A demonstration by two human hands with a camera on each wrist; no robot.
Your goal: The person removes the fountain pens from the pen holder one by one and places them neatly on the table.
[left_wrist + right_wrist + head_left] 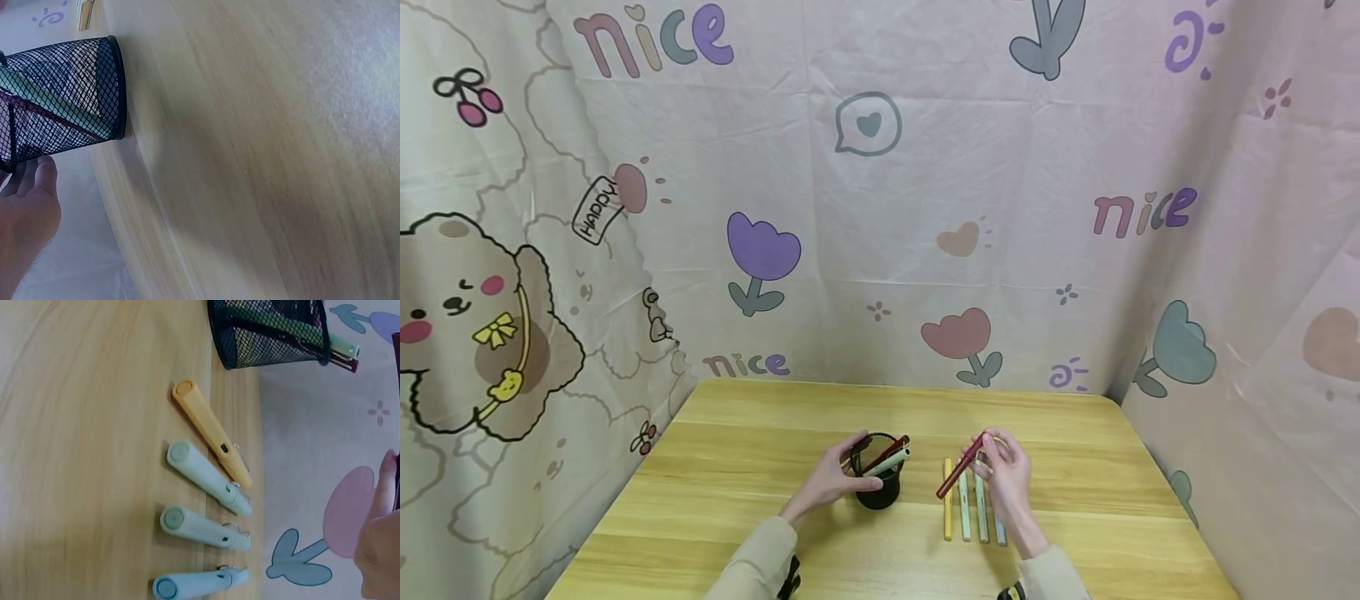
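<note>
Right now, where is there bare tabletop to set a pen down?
The wooden table is bare from the left hand to the table's left edge, and from the right hand to its right edge. Crowded between: the black mesh cup, the row of four pens, and the dark red pen held above.

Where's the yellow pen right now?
Head view: the yellow pen lies on the table, right of the mesh cup and left of a pale green pen.
</note>
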